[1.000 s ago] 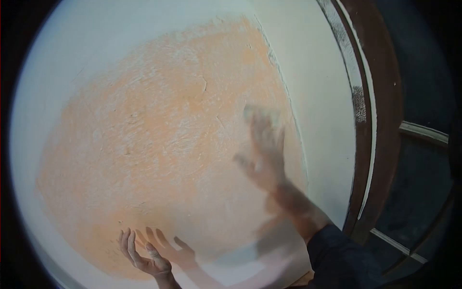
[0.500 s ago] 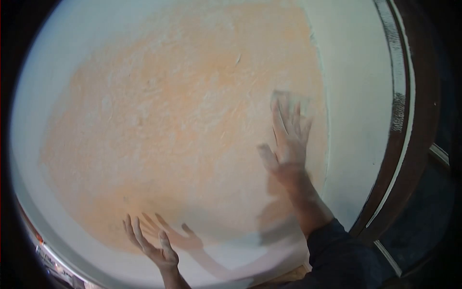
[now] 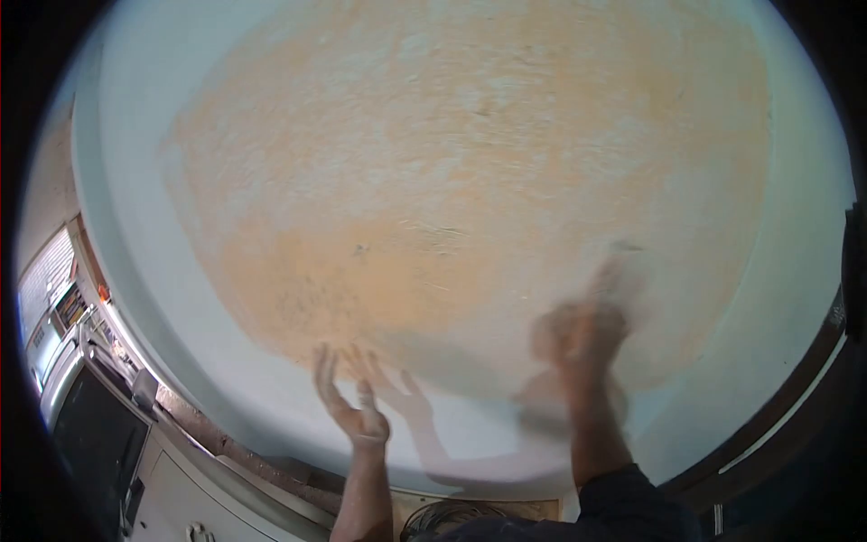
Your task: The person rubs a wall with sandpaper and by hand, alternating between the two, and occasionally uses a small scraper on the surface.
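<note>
A pale wall with a large orange-tinted, rough patch [image 3: 433, 163] fills most of the view. My left hand [image 3: 354, 402] is raised before the patch's lower edge, fingers apart and nothing in it; its shadow falls on the wall beside it. Farther right, my right hand [image 3: 591, 330] is at the lower right part of the patch, badly smeared by motion. A small greyish thing [image 3: 626, 246] shows blurred at its fingertips; how the fingers lie around it is hidden by the blur.
At the lower left are a grey cabinet [image 3: 185, 488] and a dark-fronted appliance [image 3: 97, 438]. A coiled cable [image 3: 456, 515] lies at the bottom centre. Dark wooden trim [image 3: 768, 425] curves along the lower right.
The view has swung left and down, bringing the cabinet and appliance into sight. My right hand has moved lower along the patch and is more blurred. My left hand stays raised with fingers apart.
</note>
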Available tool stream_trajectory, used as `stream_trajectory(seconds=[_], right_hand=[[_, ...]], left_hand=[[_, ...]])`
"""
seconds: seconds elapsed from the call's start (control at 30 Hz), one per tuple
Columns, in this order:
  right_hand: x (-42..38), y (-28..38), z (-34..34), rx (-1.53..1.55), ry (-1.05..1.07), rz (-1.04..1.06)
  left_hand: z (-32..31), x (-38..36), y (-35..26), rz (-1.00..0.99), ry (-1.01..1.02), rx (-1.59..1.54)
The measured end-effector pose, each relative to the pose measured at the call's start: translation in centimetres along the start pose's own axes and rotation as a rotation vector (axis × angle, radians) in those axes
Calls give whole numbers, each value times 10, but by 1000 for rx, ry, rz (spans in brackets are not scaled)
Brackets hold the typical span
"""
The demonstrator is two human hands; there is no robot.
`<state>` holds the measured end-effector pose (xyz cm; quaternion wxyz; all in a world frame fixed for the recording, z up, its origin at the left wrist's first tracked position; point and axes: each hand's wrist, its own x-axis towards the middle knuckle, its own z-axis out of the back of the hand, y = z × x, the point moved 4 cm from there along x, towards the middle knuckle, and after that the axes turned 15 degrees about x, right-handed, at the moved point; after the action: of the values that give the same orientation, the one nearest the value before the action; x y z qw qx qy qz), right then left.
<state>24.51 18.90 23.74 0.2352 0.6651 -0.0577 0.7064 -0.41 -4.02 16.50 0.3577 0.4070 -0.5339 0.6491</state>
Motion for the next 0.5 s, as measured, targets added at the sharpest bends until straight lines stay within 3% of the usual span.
stream_trajectory(seconds=[0.07,0.13,0.17,0.23,0.3,0.33,0.4,0.5], right_hand=[[-41,60,-41,51,267,102],[-88,57,-52,7,336,112],[-101,41,-47,-37,413,105],[-99,2,-22,-355,259,231],[-73,-28,-9,-204,15,-195],[-64,-16,-20,-208,40,-197],[-49,8,-38,-40,-181,-246],[-87,86,-97,-19,140,-102]], left_hand=[[-11,-9,5,2,-53,-72],[-5,-22,9,-265,-26,46],[1,-19,9,-261,-12,62],[18,-7,36,-259,-1,59],[34,9,67,-197,-5,55],[39,16,82,-77,-38,17],[43,19,104,86,-90,-47],[41,19,114,20,-3,-151]])
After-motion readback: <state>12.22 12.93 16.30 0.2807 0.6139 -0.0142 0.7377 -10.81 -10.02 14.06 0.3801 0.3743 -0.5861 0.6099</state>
